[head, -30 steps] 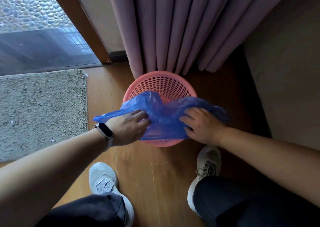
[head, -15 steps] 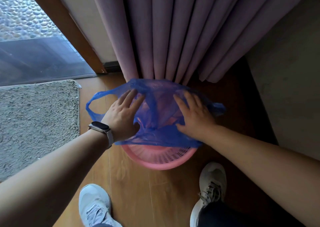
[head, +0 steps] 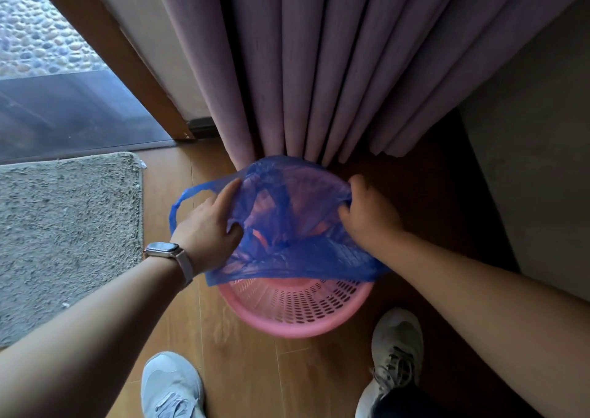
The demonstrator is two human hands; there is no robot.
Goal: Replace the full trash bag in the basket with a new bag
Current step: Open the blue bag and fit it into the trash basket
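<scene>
Stretches the blue bag [head: 297, 258] wider than before over the far rim of the pink basket [head: 293, 328], left hand [head: 204, 226] and right hand [head: 370, 216] both gripping its edge to line it.
</scene>
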